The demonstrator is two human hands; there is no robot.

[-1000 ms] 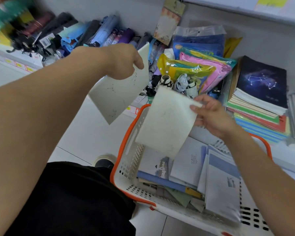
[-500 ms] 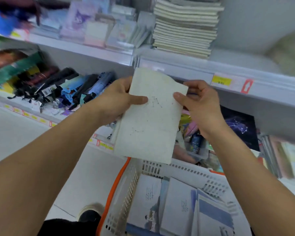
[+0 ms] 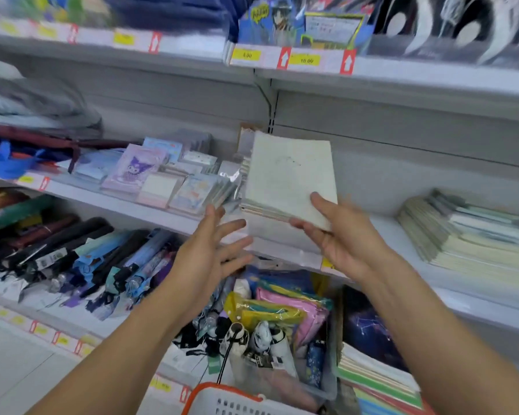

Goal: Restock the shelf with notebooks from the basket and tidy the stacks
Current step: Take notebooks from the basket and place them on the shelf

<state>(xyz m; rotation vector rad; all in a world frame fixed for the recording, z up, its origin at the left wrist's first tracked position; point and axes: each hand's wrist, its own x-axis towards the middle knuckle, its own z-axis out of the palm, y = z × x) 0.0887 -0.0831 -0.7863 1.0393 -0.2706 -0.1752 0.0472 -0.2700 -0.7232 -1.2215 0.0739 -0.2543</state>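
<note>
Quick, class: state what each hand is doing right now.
Left hand: open, fingers spread, holding nothing.
Right hand: pinching the pale notebook at its near corner.

The top notebook (image 3: 288,178) has a matt, pale paper cover, lightly speckled; the shelf (image 3: 282,247) is smooth painted metal; the basket (image 3: 222,399) is white perforated plastic with an orange rim; the pouches (image 3: 276,310) look glossy plastic

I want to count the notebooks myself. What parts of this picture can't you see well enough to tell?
- Head view: the basket is cut off by the bottom edge, so its contents are hidden.
- The stack under the white notebook is mostly covered by it and the right hand.
- The right-side notebook pile is blurred.
- The left hand holds nothing.
</note>
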